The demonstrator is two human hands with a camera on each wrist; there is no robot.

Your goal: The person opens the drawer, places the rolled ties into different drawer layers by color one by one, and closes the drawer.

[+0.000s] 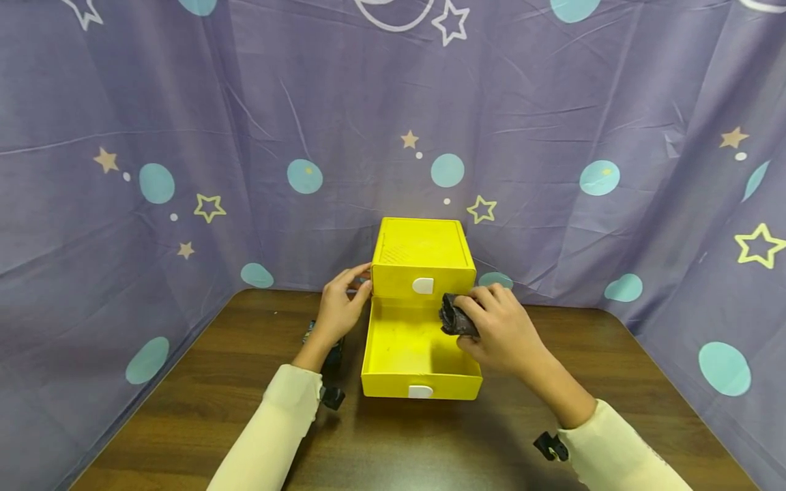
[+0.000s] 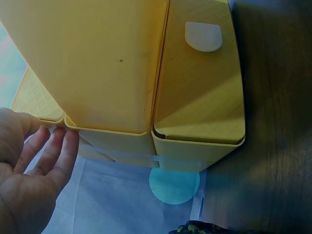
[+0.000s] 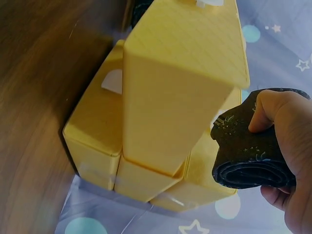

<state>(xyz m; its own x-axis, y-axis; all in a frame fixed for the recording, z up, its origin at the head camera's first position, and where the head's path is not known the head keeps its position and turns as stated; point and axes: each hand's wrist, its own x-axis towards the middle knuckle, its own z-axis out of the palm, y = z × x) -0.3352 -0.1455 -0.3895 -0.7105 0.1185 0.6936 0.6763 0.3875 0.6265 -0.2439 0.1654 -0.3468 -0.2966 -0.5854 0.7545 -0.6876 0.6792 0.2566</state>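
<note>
Right hand (image 1: 505, 333): dark cloth roll (image 1: 458, 319) gripped between thumb and fingers, near drawer's (image 1: 402, 346) right edge | left hand (image 1: 340, 308): fingers extended, touching yellow cabinet (image 1: 424, 243)

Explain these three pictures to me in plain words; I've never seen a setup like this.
There is no machine here, just a person's two bare hands. The wide picture comes from a camera worn on the head; the two close ones come from cameras on the left and right wrists. On the wooden table stands a yellow drawer unit with its middle drawer pulled out. The left hand touches the unit's side. The right hand grips a rolled dark cloth near that drawer. Another dark item lies partly hidden behind the left forearm.
</note>
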